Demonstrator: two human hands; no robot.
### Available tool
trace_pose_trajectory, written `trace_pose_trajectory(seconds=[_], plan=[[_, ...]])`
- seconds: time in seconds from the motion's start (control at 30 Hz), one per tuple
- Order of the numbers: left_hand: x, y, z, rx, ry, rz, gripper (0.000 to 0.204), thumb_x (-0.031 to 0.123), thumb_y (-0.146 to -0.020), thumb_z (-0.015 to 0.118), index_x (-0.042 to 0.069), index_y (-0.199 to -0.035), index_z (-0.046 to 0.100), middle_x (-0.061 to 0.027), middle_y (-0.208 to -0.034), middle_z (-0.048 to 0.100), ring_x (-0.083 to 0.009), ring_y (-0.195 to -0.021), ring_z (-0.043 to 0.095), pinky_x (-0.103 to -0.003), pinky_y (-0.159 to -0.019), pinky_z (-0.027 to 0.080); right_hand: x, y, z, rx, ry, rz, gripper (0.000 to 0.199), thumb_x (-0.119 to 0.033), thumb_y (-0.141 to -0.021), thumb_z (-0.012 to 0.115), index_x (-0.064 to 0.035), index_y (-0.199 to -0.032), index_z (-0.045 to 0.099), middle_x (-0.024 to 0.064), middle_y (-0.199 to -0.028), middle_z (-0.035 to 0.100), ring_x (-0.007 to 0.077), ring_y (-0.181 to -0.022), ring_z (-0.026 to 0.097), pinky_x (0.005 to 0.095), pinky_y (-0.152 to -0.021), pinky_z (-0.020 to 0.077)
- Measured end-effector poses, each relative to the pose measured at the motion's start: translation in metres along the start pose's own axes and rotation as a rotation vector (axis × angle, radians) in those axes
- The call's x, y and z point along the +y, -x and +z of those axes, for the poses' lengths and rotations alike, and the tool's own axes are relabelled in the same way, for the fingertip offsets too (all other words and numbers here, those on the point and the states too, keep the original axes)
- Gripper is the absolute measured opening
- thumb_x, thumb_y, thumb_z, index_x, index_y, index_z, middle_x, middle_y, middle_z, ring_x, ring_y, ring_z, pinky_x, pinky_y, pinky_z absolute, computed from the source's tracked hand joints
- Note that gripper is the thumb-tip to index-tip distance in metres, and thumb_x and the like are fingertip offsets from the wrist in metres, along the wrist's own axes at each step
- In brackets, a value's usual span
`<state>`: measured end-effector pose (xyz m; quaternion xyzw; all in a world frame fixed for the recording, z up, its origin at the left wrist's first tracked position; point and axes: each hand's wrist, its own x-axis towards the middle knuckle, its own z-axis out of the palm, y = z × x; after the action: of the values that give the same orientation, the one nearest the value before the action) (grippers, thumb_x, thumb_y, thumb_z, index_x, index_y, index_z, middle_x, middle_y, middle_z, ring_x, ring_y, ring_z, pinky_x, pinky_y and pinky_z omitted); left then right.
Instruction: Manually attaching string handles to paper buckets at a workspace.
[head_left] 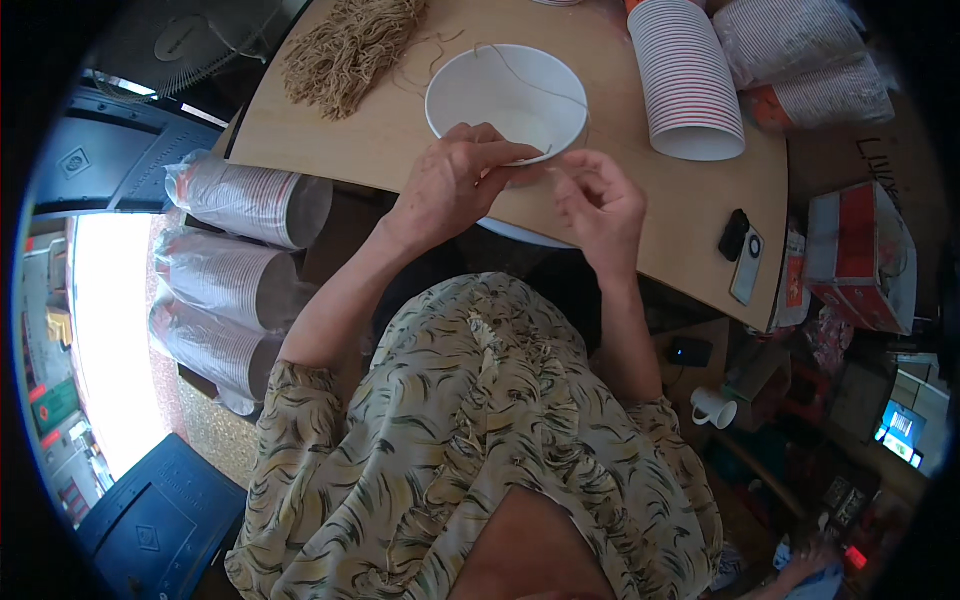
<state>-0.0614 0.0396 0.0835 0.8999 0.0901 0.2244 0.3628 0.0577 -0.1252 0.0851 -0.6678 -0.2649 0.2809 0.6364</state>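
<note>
A white paper bucket [508,90] stands tilted at the near side of the table, its open mouth facing up toward me. Thin brown string [530,84] crosses the mouth from the far rim to the right rim. My left hand [455,180] is closed on the near rim, thumb and fingers pinching it where a short bit of string shows. Just to the right, my right hand [600,200] is closed in a pinch beside the rim, on what appears to be the string; its fingertips partly hide it. A bundle of brown strings [350,55] lies at the far left.
Nested paper buckets [690,85] lie at the table's right, near plastic-wrapped stacks [790,45]. More wrapped bucket stacks [235,200] sit at my left. A phone [746,270] and a dark small object [734,235] rest near the right edge. An open box [860,255] stands beyond.
</note>
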Motion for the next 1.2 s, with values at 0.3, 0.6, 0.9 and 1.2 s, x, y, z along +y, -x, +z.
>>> trace_pose_trajectory(seconds=[0.3,0.6,0.9,1.2], plan=[[0.002,0.003,0.008,0.023,-0.077,0.073,0.027,0.004,-0.086,0.069,0.014,-0.110,0.075,-0.0073,-0.084,0.065,-0.0277,-0.080,0.060,-0.040,-0.071,0.051,-0.003,-0.015,-0.008,-0.026,0.489,-0.178,0.015,-0.006,-0.092,0.071,-0.0007,-0.106,0.071,-0.0047,-0.071,0.058,0.0010,-0.065,0.051,0.0191,-0.060,0.0417],[-0.006,0.005,-0.006,-0.032,-0.113,0.112,0.017,0.003,-0.082,0.070,0.007,-0.099,0.066,-0.0082,-0.089,0.067,-0.0302,-0.092,0.063,-0.042,-0.079,0.053,-0.018,-0.017,-0.008,-0.205,0.435,-0.049,0.010,-0.008,-0.100,0.062,0.0018,-0.098,0.063,-0.0021,-0.075,0.060,0.0035,-0.066,0.054,0.0218,-0.061,0.0453],[-0.024,-0.009,-0.050,-0.203,-0.212,0.230,0.009,0.002,-0.084,0.064,0.004,-0.093,0.063,-0.0105,-0.090,0.066,-0.0313,-0.096,0.063,-0.041,-0.083,0.053,-0.072,-0.054,-0.024,-0.464,0.513,-0.095,0.012,-0.010,-0.100,0.060,0.0002,-0.095,0.058,0.0011,-0.067,0.058,0.0058,-0.060,0.055,0.0247,-0.056,0.0440],[-0.028,-0.012,-0.057,-0.108,-0.196,0.282,0.031,-0.003,-0.086,0.061,0.003,-0.116,0.067,-0.0146,-0.117,0.069,-0.0315,-0.112,0.065,-0.037,-0.090,0.055,-0.086,-0.060,0.003,-0.438,0.577,-0.248,0.010,-0.009,-0.097,0.063,0.0011,-0.094,0.063,0.0011,-0.068,0.059,0.0056,-0.061,0.053,0.0245,-0.055,0.0430]])
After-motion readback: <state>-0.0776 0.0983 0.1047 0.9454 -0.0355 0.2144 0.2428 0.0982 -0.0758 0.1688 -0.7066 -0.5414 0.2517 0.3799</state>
